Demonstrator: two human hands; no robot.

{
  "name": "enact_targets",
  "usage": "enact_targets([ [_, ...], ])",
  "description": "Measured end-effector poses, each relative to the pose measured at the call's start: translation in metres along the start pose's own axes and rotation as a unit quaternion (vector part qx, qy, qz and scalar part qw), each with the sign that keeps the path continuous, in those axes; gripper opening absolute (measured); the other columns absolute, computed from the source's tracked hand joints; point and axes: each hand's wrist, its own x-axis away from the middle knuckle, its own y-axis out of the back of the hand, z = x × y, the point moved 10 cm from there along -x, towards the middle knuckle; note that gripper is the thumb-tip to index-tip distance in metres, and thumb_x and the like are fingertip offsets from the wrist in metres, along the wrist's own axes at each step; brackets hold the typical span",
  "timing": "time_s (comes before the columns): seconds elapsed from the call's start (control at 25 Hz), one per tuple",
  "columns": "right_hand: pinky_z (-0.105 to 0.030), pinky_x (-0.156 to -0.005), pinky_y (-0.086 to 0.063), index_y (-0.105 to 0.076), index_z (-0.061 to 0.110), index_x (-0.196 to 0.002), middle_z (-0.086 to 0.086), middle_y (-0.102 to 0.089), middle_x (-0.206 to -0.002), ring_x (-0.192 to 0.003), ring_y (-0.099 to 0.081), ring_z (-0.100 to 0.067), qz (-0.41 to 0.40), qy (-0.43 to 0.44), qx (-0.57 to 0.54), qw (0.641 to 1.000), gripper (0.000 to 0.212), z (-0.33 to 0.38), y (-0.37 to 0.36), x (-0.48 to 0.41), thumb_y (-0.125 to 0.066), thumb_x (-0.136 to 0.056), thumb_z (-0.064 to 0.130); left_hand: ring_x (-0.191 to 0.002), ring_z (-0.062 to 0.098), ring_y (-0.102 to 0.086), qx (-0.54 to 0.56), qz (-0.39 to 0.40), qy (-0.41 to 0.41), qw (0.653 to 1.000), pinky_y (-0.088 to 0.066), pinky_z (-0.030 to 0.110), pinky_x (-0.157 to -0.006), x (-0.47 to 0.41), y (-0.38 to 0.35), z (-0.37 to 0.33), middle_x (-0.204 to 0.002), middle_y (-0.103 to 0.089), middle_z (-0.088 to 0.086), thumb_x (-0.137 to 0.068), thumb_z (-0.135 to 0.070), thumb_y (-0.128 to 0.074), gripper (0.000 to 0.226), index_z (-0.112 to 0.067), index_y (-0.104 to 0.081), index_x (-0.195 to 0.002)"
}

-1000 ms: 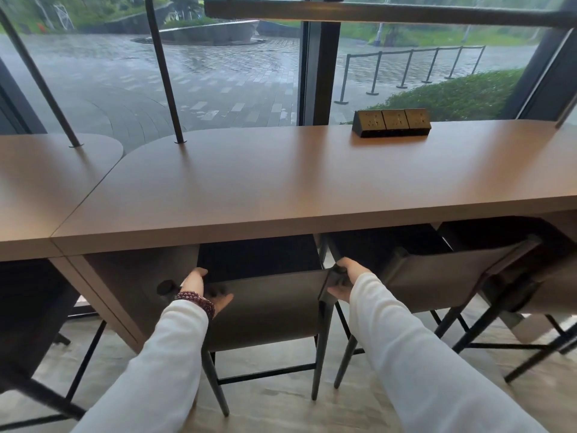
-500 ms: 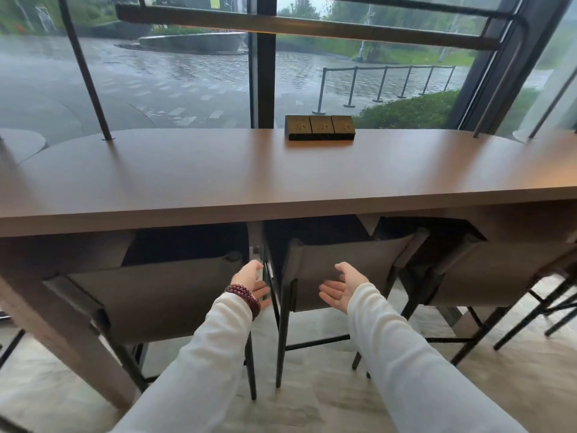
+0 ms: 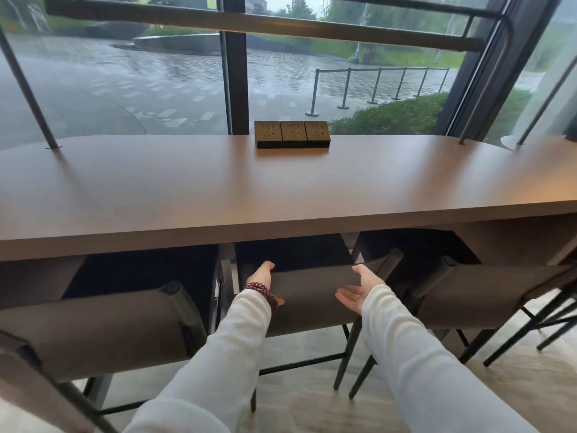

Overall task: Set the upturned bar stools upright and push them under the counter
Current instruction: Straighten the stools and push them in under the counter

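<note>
Reaching both arms toward the middle bar stool [image 3: 312, 295].
Left hand [image 3: 261, 275] is stretching, fingers uncurled, to its 10 o'clock corner; right hand [image 3: 358, 290] is hovering palm-inward, fingers spread, at 3 o'clock. That stool is standing upright under the counter [image 3: 281, 189].

- Ahead of you: three-socket block [image 3: 292, 134], just in front of the dark window mullion [image 3: 236, 76].
- Outside: wet paving [image 3: 156, 85], barrier posts [image 3: 377, 85], green shrub [image 3: 393, 117].
- Below you: pale floor [image 3: 312, 410].
</note>
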Motion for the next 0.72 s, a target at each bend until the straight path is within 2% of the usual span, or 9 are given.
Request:
enact_targets([
  [0.12, -0.049, -0.073, -0.057, -0.051, 0.014, -0.122, -0.017, -0.049, -0.125, -0.103, -0.057, -0.039, -0.009, -0.033, 0.005, 0.999, 0.044, 0.013, -0.003, -0.025, -0.068, -0.083, 0.028, -0.13, 0.043, -0.035, 0.024, -0.032, 0.023, 0.999, -0.047, 0.056, -0.092, -0.015, -0.014, 0.002, -0.149, -0.025, 0.013, -0.087, -0.033, -0.061, 0.064, -0.017, -0.03, -0.142],
  [0.24, -0.052, -0.075, -0.057, -0.048, 0.014, -0.112, -0.017, -0.045, -0.125, -0.102, -0.052, -0.043, -0.015, -0.075, -0.013, 0.997, 0.039, 0.014, -0.005, -0.041, -0.07, -0.082, 0.027, -0.128, 0.039, -0.039, 0.005, -0.056, 0.004, 0.998, -0.053, 0.049, -0.085, -0.033, -0.019, 0.005, -0.145, -0.033, 0.013, -0.091, -0.023, -0.056, 0.053, -0.013, -0.036, -0.139],
  [0.28, -0.053, -0.078, -0.056, -0.047, 0.014, -0.111, -0.017, -0.045, -0.127, -0.104, -0.052, -0.045, -0.007, -0.085, -0.024, 0.996, 0.037, 0.014, -0.006, -0.045, -0.069, -0.083, 0.025, -0.126, 0.036, -0.044, -0.048, -0.071, -0.02, 0.996, -0.054, 0.045, -0.084, -0.035, -0.019, 0.0, -0.141, -0.039, 0.014, -0.091, -0.022, -0.056, 0.049, -0.011, -0.04, -0.136],
  [0.32, -0.055, -0.081, -0.054, -0.047, 0.014, -0.114, -0.017, -0.044, -0.131, -0.108, -0.051, -0.047, 0.001, -0.092, -0.032, 0.995, 0.038, 0.015, -0.007, -0.052, -0.068, -0.085, 0.024, -0.122, 0.033, -0.05, -0.166, -0.096, -0.064, 0.979, -0.053, 0.04, -0.086, -0.04, -0.017, -0.008, -0.135, -0.047, 0.014, -0.09, -0.027, -0.058, 0.048, -0.009, -0.044, -0.132],
  [0.4, -0.057, -0.086, -0.051, -0.045, 0.013, -0.126, -0.016, -0.043, -0.137, -0.116, -0.048, -0.047, 0.007, -0.094, -0.047, 0.994, 0.043, 0.018, -0.005, -0.061, -0.064, -0.088, 0.02, -0.114, 0.027, -0.057, -0.322, -0.155, -0.133, 0.925, -0.049, 0.034, -0.095, -0.035, -0.015, -0.024, -0.121, -0.059, 0.01, -0.083, -0.041, -0.064, 0.052, -0.009, -0.052, -0.123],
  [0.48, -0.059, -0.092, -0.047, -0.043, 0.01, -0.133, -0.017, -0.051, -0.13, -0.114, -0.053, -0.041, 0.024, -0.098, -0.052, 0.994, 0.041, 0.024, -0.008, -0.064, -0.055, -0.094, 0.014, -0.11, 0.025, -0.059, -0.371, -0.153, -0.142, 0.905, -0.049, 0.033, -0.096, -0.033, -0.019, -0.026, -0.115, -0.062, 0.008, -0.079, -0.046, -0.067, 0.053, -0.011, -0.055, -0.116],
  [0.56, -0.061, -0.097, -0.042, -0.045, 0.004, -0.126, -0.017, -0.054, -0.135, -0.121, -0.054, -0.034, 0.02, -0.102, -0.063, 0.993, 0.03, 0.026, -0.008, -0.065, -0.043, -0.097, 0.004, -0.11, 0.026, -0.058, -0.421, -0.153, -0.145, 0.882, -0.049, 0.032, -0.095, -0.031, -0.019, -0.029, -0.116, -0.061, 0.009, -0.08, -0.041, -0.069, 0.05, -0.01, -0.056, -0.115],
  [0.64, -0.061, -0.1, -0.038, -0.044, 0.004, -0.122, -0.019, -0.043, -0.144, -0.128, -0.047, -0.038, 0.013, -0.104, -0.058, 0.993, 0.026, 0.028, -0.006, -0.064, -0.038, -0.097, -0.001, -0.108, 0.025, -0.056, -0.363, -0.126, -0.132, 0.914, -0.052, 0.03, -0.091, -0.034, -0.021, -0.024, -0.123, -0.056, 0.014, -0.083, -0.025, -0.069, 0.047, -0.005, -0.052, -0.121],
  [0.72, -0.061, -0.103, -0.035, -0.039, 0.001, -0.131, -0.025, -0.04, -0.144, -0.126, -0.045, -0.043, 0.017, -0.101, -0.058, 0.993, 0.035, 0.027, -0.006, -0.063, -0.035, -0.097, -0.004, -0.109, 0.024, -0.056, -0.331, -0.132, -0.129, 0.926, -0.05, 0.03, -0.094, -0.033, -0.016, -0.022, -0.125, -0.056, 0.014, -0.081, -0.022, -0.071, 0.047, -0.004, -0.052, -0.12],
])
